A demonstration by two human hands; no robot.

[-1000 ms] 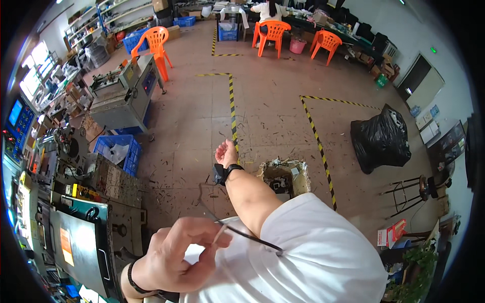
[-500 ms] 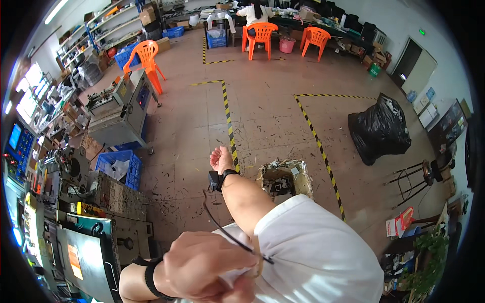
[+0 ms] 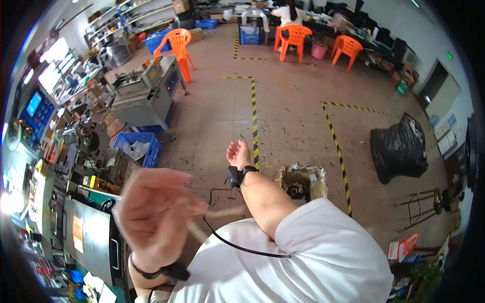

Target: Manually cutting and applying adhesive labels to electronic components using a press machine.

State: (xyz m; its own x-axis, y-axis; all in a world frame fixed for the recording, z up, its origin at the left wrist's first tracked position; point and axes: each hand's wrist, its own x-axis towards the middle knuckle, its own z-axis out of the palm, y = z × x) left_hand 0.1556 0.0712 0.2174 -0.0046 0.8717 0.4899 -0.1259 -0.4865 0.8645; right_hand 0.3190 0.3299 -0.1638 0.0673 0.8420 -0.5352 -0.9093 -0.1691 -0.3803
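Note:
My left hand [image 3: 156, 212] is near the camera at the lower left, smeared by motion. Its fingers look pinched on a thin tan band [image 3: 227, 212], whose ends stretch away from the fingertips. A black cable [image 3: 240, 246] runs from near that band across my white shirt. Further out, my right hand [image 3: 238, 154] is held palm up with its fingers loosely curled and the thumb apart. Nothing shows in it. A black wrist device [image 3: 235, 176] sits on that forearm.
Beside my right forearm stands an open, ragged-edged box [image 3: 318, 188] with scraps. A metal machine [image 3: 141, 103], a blue crate [image 3: 146, 151] and workbenches lie left. A black bag [image 3: 399, 149] stands right. Orange chairs [image 3: 293, 38] and a seated person [image 3: 289, 14] are far off.
My left hand has swung up and left, away from my chest, with the tan band stretching out from it. The whole view has shifted, and my right hand's palm shows more.

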